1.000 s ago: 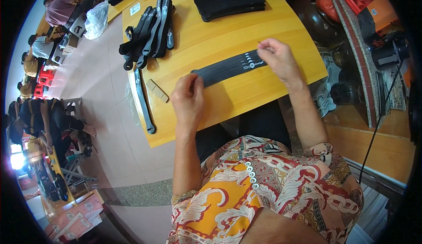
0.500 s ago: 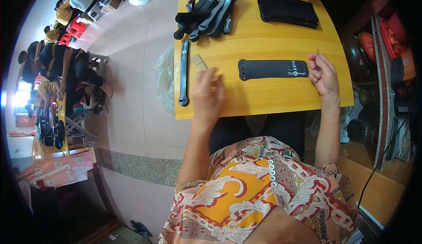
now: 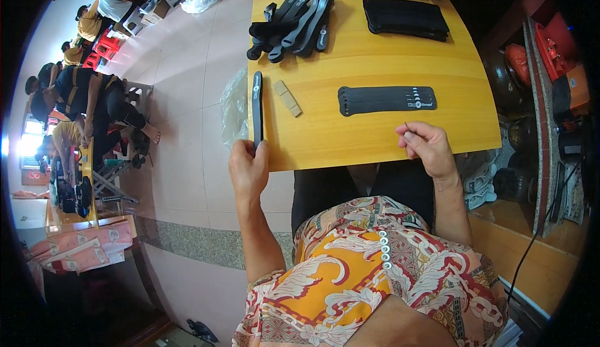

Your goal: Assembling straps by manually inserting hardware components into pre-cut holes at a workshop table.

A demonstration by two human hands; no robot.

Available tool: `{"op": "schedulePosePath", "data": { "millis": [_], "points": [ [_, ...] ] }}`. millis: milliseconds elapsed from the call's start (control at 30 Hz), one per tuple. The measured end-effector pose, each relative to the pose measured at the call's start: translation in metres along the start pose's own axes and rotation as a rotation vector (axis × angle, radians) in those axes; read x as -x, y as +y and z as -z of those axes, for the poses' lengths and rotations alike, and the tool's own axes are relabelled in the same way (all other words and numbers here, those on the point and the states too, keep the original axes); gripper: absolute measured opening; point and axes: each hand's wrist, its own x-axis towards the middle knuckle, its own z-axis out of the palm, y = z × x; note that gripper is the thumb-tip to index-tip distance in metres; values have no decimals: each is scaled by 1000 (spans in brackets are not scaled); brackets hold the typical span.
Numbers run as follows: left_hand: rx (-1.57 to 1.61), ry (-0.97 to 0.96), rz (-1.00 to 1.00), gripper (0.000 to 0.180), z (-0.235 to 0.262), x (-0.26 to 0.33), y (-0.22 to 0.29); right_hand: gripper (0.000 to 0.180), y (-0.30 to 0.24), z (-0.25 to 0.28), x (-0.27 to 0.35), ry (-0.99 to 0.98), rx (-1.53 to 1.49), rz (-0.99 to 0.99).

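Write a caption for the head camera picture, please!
Left hand grips a black strap at the table edge.

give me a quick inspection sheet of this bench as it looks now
surface: yellow wooden table, bare wood in the middle
job's things: long black strap along the table's left edge; flat stack of black straps mid-table; thin needle-like tool
clutter: pile of black straps at the far left; black pads at the far right; small tan block; clear plastic bag hanging at the table's side
grips: left hand holds the near end of the long strap; right hand pinches the thin tool
cables: one black cable down the right side
surroundings: tiled floor; seated people at the left; red and dark gear on shelves at the right
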Motion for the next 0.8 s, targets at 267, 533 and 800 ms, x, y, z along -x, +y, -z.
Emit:
{"op": "schedulePosePath", "data": {
  "millis": [267, 533, 800],
  "points": [
    [1380, -625, 272, 23, -16, 32, 33, 21, -14, -51, 7, -207, 100, 42],
    [1770, -769, 360, 44, -38, 40, 44, 10, -23, -98, 14, -351, 460, 463],
    [1907, -688, 504, 38, -36, 47, 44, 10, -25, -118, 19, -251, 611, 589]
  ]
}}
